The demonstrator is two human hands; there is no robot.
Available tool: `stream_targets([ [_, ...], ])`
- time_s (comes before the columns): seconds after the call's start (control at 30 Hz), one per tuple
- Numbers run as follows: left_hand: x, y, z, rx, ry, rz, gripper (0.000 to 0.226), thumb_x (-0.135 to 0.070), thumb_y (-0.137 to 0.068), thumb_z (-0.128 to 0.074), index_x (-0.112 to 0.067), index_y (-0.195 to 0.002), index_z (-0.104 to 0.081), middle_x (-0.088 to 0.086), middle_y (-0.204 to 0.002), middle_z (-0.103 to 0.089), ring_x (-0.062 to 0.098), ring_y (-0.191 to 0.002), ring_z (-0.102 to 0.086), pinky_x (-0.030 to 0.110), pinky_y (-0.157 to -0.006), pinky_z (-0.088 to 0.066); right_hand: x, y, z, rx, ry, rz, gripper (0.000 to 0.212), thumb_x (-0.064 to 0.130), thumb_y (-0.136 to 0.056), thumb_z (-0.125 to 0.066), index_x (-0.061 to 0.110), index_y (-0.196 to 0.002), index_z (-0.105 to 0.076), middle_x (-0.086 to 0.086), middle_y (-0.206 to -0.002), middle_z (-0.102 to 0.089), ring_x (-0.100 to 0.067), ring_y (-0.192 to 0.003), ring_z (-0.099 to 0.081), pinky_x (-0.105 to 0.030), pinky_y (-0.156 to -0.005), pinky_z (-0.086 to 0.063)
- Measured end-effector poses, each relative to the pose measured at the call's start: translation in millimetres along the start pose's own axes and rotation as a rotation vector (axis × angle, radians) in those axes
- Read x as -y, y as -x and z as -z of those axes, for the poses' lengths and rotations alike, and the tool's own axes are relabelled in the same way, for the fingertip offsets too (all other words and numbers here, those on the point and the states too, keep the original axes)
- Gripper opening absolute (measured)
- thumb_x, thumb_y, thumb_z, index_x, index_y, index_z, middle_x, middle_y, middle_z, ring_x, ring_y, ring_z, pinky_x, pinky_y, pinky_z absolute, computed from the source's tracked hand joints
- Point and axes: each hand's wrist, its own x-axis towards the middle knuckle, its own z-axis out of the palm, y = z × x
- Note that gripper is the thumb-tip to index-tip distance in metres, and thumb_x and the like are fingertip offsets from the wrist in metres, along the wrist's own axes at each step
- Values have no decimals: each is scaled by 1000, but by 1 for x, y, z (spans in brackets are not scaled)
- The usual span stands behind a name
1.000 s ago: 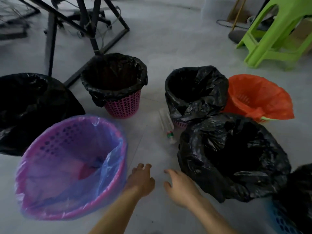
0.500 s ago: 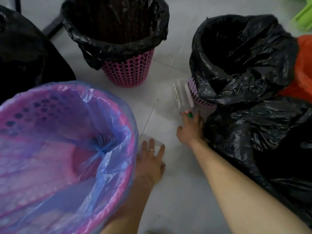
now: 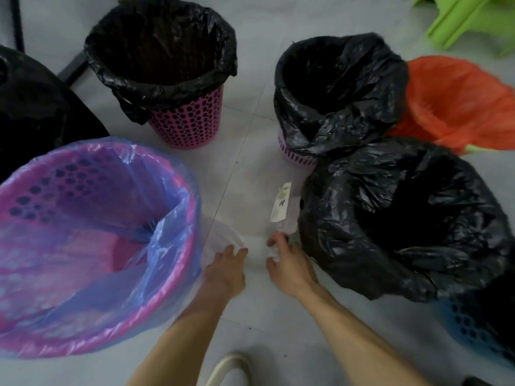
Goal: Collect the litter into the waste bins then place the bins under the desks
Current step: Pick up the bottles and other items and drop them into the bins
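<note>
**A:** On the floor between the bins, head view: my right hand (image 3: 289,263) has its fingers curled round the cap end of a clear plastic bottle (image 3: 281,210). Bottle lies on the tiles, white label up, body pointing away from me.

**B:** Left?

**A:** Left hand (image 3: 224,270) is flat, fingers together, pressing on a thin clear plastic sheet (image 3: 220,238) on the floor. Touching it, not gripping as far as I can see. The sheet is blurred, edges hard to make out.

**B:** Where's that relative to the bins?

**A:** Sheet is just beside the pink bin with the blue liner (image 3: 92,246), which is tilted toward me at left. Bottle is right against the big black-bagged bin (image 3: 404,218) on my right; the blue basket wall shows below its bag.

**B:** Others?

**A:** Upright pink basket with black liner (image 3: 167,79) far left of centre. Another black-lined pink basket (image 3: 334,96) beyond the bottle. Orange-lined bin (image 3: 457,104) behind that, touching the black bags. One more black bag (image 3: 36,112) at the left edge. Green stool (image 3: 468,20) top right.
</note>
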Motion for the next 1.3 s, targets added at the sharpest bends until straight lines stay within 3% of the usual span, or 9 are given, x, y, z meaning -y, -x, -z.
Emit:
stream_targets([
  [0.27, -19, 92, -6, -77, 58, -13, 70, -34, -96, -49, -37, -156, -15, 0, -163, -20, 24, -145, -30, 42, -112, -39, -9, 98, 41, 131, -164, -48, 17, 33, -97, -49, 31, -106, -34, -14, -107, -64, -36, -95, -61, -38, -74, -46],
  [0.37, -31, 119, 4, -209, 81, -50, 82, -32, -94, -55, -41, -156, -2, 4, -164, -17, 27, -146, -29, 44, -111, -40, -18, 138, 60, 148, -217, -63, 18, 34, -96, -47, 29, -107, -34, -13, -102, -68, -34, -91, -62, -40, -70, -43],
  [0.5, -52, 148, 18, -332, 69, -168, 104, -28, -88, -65, -50, -149, 16, 9, -165, -6, 33, -143, -33, 47, -100, -51, -29, 188, 82, 159, -441, -162, 30, 43, -89, -48, 41, -114, -31, -7, -93, -70, -27, -79, -69, -42, -71, -55],
  [0.63, -80, 171, 29, -400, 14, -267, 95, -28, -83, -72, -49, -150, -8, 8, -163, -7, 34, -142, -35, 47, -99, -52, -40, 232, 112, 111, -758, -143, 31, 38, -84, -55, 39, -114, -52, -3, -87, -73, -10, -64, -65, -29, -67, -52],
  [0.8, -125, 200, 49, -429, 89, -354, 78, -30, -79, -76, -37, -144, -33, 8, -141, -36, 35, -112, -60, 48, -82, -58, -53, 272, 134, -268, -1104, -150, 11, 31, -92, -66, 27, -102, -63, -4, -76, -74, -17, -67, -67, -37, -73, -57],
  [0.9, -167, 227, 60, -399, 88, -433, 74, -45, -80, -74, -39, -141, -33, 4, -135, -42, 32, -106, -62, 47, -82, -57, -62, 301, 155, -523, -1244, -152, 24, 35, -90, -70, 17, -105, -65, 1, -73, -71, -14, -69, -67, -39, -73, -59],
  [1.1, -264, 281, 48, -221, 46, -617, 65, -61, -75, -70, -45, -126, -33, -13, -117, -50, 17, -101, -60, 37, -86, -52, -95, 368, 178, -776, -1306, -124, 34, 51, -81, -67, 28, -105, -62, 8, -103, -70, -10, -100, -69, -36, -89, -57],
  [1.23, -318, 309, 17, -41, -41, -801, 65, -66, -78, -64, -48, -132, -32, -21, -110, -51, 3, -96, -58, 30, -89, -52, -132, 421, 190, -947, -1250, -214, 37, 36, -88, -68, 26, -119, -53, 7, -100, -72, -2, -90, -70, -21, -75, -56],
  [1.3, -340, 315, 3, 38, -109, -877, 61, -61, -83, -61, -47, -136, -35, -19, -117, -54, 4, -104, -56, 29, -93, -49, -157, 447, 188, -1013, -1154, -327, 39, 40, -90, -68, 30, -123, -51, 11, -95, -70, -1, -84, -68, -27, -76, -55],
])
